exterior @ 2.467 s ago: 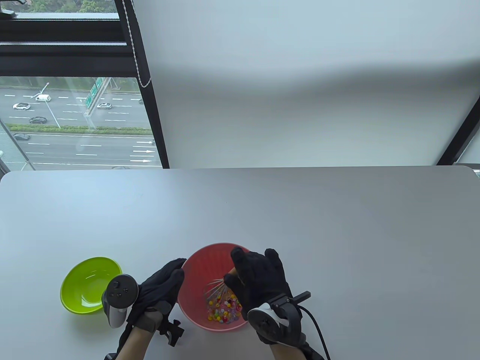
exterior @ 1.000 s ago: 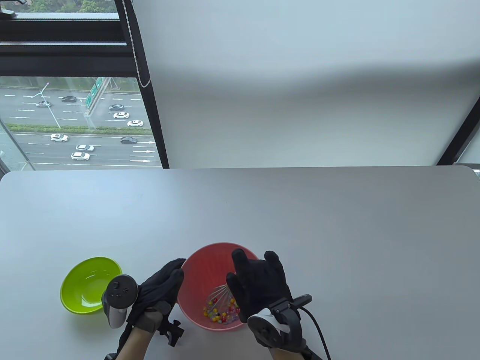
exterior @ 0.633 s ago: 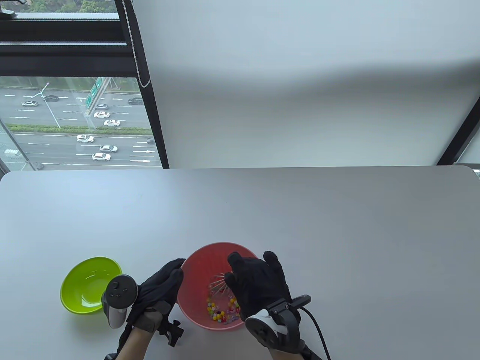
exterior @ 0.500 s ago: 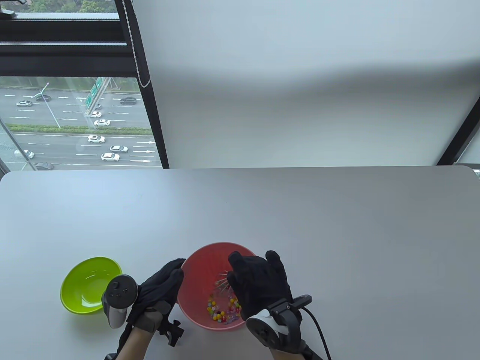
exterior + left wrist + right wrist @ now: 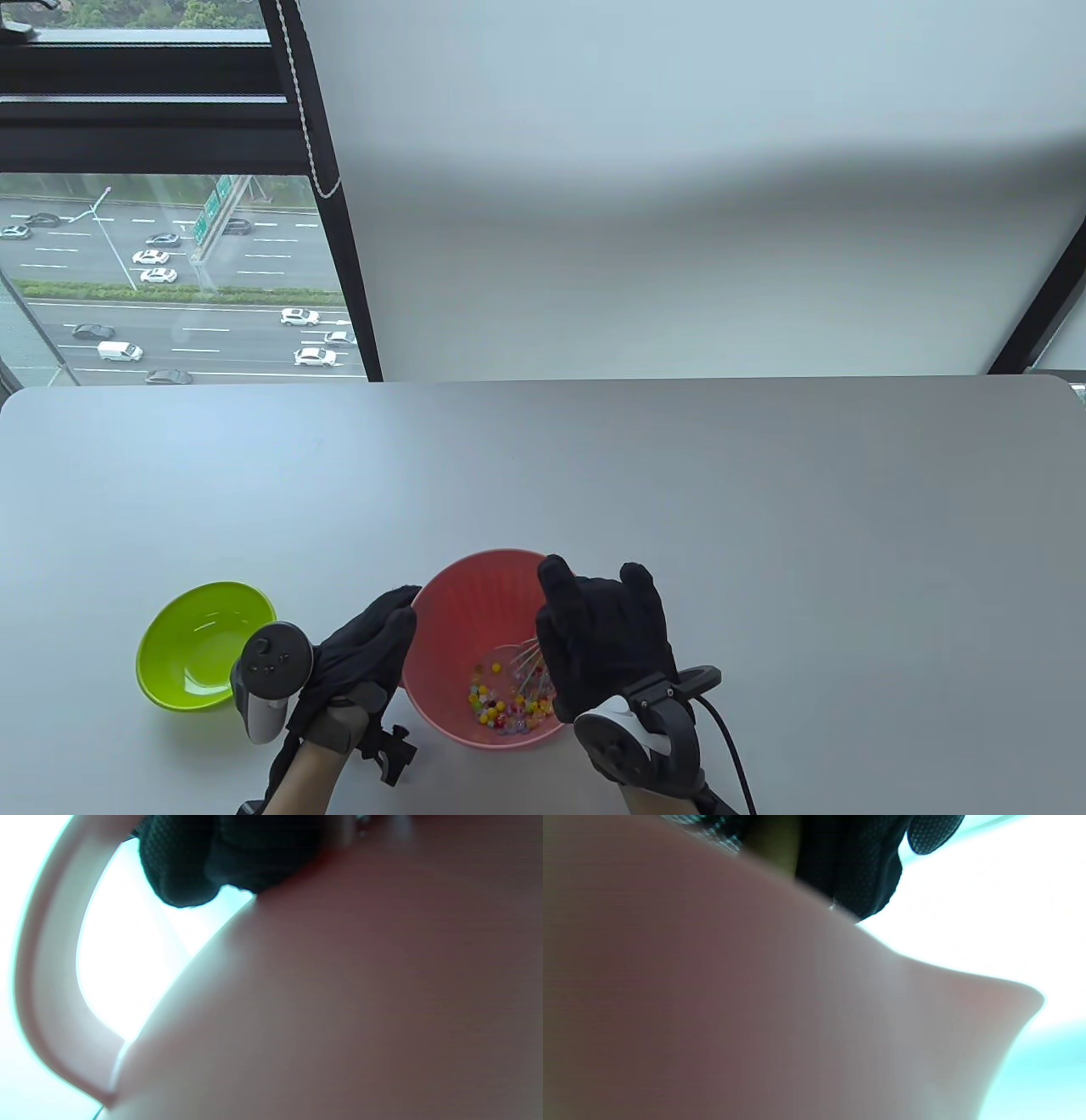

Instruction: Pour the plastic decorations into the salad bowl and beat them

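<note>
Overhead, a pale grey table [image 5: 679,475] stands against a window [image 5: 170,272] giving onto a highway, with a white blind beside it; a green bowl [image 5: 204,645] sits empty just left of the left hand [image 5: 361,658]. That hand lies with straight fingers together against the left outer wall of the pink salad bowl [image 5: 462,594], right of it. Beyond, the right hand [image 5: 607,637], over the bowl's right side, grips a wire whisk [image 5: 526,666], its loops down among the coloured plastic decorations [image 5: 505,705] on the bowl's floor, below-left of that hand.
</note>
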Demonstrator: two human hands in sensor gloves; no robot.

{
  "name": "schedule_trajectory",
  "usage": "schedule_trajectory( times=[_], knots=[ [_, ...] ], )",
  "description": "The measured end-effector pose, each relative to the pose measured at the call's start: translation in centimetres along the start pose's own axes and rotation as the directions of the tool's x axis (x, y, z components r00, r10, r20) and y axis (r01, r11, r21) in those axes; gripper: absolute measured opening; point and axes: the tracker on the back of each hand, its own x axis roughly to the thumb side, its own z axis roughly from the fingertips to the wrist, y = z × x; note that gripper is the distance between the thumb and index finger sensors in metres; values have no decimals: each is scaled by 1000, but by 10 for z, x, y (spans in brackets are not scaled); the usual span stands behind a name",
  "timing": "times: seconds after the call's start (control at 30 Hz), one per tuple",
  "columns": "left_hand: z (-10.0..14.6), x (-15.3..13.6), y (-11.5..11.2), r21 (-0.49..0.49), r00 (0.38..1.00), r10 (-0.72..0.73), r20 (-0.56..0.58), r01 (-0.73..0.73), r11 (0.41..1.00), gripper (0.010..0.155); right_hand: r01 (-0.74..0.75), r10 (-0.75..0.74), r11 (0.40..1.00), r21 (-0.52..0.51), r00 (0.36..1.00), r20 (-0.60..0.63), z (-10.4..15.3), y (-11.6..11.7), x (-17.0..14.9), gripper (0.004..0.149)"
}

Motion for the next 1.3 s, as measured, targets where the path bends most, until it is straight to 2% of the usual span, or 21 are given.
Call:
schedule_trajectory(
  times=[0.63, 1.0, 1.1, 1.3],
  knots=[
    [0, 0, 0, 0, 1000, 5, -2, -5, 1000, 64, 15, -15, 999, 29, 1000, 9, -1, 2, 3, 53],
    [0, 0, 0, -3, 1000, 2, 0, -2, 1000, 64, -35, 35, 999, -8, 999, 34, -1, -1, 5, 51],
    [0, -1, -1, -3, 1000, 4, 0, -4, 1000, 64, -100, 103, 993, -66, 994, 39, 0, -5, 5, 53],
    [0, -1, -1, -3, 1000, 3, -1, -3, 1000, 64, -51, 51, 997, -49, 999, 10, -1, -6, 1, 56]
  ],
)
